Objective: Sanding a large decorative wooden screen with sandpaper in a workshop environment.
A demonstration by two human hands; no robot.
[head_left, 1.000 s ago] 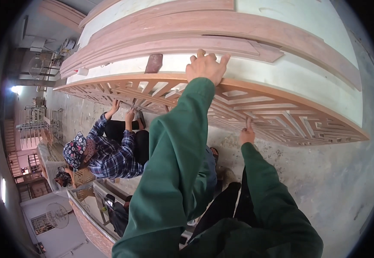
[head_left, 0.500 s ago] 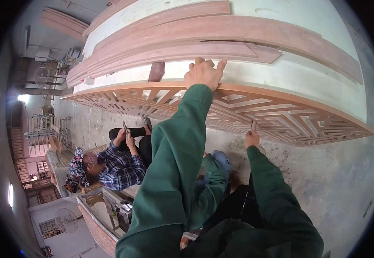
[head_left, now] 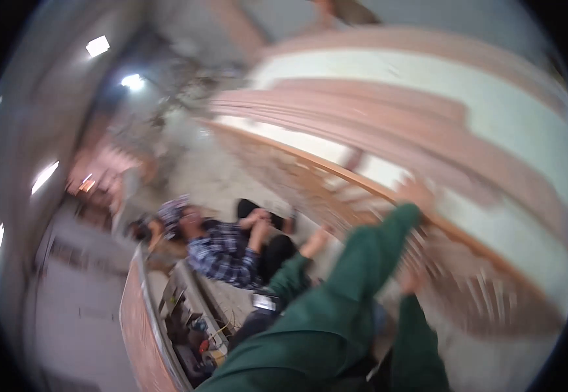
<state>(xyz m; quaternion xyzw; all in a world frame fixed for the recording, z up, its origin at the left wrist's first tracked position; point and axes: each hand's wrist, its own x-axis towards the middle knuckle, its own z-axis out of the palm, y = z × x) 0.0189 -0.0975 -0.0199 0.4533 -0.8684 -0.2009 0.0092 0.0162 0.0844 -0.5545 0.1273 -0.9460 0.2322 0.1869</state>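
Observation:
A carved wooden lattice panel stands on edge along the near side of a white-topped table. My left hand reaches over the panel's top edge, its fingers smeared by motion. Lower down, my right hand is against or close to the panel's cut-out face; blur hides its fingers too. On the tabletop beyond my left hand lie long pinkish wood boards. A small dark reddish-brown block sits between the boards and the panel.
Left of my arms, a person in a plaid shirt sits low, hands together. Nearer, another person's green sleeve and hand extend toward the panel. An open box of tools stands at lower left beside a pinkish board.
The whole view has swung and blurred, with panel, table and my hands now further right. A co-worker's green-sleeved hand now shows outstretched. Both my hands remain at the panel.

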